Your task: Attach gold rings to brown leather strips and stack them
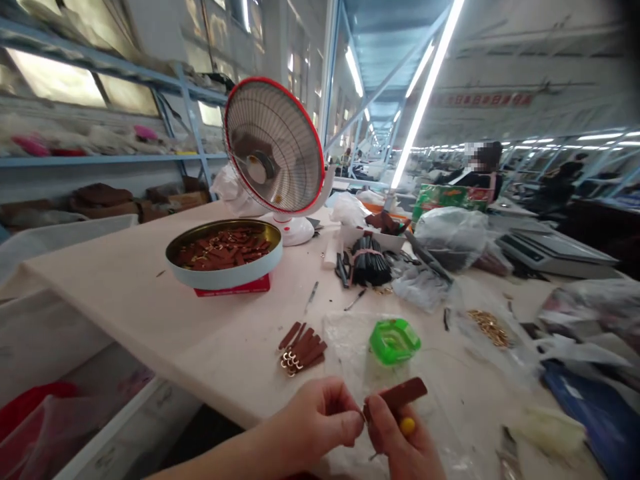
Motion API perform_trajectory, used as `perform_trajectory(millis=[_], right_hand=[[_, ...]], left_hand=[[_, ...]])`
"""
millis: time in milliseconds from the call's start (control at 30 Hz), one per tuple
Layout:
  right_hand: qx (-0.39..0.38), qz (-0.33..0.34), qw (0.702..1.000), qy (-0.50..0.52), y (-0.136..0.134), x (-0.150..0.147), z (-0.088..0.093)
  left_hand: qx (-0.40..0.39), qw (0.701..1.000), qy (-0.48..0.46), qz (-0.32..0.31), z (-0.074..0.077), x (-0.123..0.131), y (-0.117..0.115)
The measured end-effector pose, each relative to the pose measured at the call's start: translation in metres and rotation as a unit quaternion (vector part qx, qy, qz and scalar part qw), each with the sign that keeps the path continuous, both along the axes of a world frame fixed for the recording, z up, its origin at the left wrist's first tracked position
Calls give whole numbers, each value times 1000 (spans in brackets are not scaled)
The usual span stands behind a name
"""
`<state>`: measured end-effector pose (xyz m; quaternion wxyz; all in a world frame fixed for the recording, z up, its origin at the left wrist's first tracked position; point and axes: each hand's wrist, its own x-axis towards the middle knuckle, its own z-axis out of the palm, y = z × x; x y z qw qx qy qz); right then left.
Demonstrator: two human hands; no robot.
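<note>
My right hand (400, 440) is closed on a brown leather tab (407, 393), which sticks out past the thumb to the upper right. A small yellow round end (407, 427) shows between its fingers; the rest of that item is hidden. The fingers of my left hand (320, 420) are pinched together at the tab's near end, and what lies in the pinch is too small to make out. Beyond the hands lies a small pile of brown leather tabs (306, 348) with gold metal rings. A green plastic dish (395, 341) stands on a clear plastic sheet (345, 327).
A round tin (225, 277) full of brown tabs rests on a red box (240, 288), in front of a red-rimmed fan heater (275, 147). Bundled black strips (370, 263), gold hardware (489, 327), plastic bags and a scale (555, 253) fill the right side. A person (483, 173) is farther back.
</note>
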<state>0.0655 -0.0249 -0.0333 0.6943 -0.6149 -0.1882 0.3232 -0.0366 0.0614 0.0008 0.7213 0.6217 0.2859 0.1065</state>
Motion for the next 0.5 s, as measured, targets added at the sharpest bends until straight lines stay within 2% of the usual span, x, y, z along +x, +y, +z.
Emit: perform_trajectory(millis=[133,300,400,500], right_hand=[[-29,-5,999,-13,-8,0,-10],[-20,24,999,-15,-14,1,-15],[-21,36,998,-37,-17,8,-18],[-35,88,995,-32,-20,18,-22]], left_hand=[[92,993,47,48,-12,10,-19],[171,977,95,80,-17,10,-24],[171,978,105,62,-10,6,-26],[192,978,84,-13,2,1,-28]])
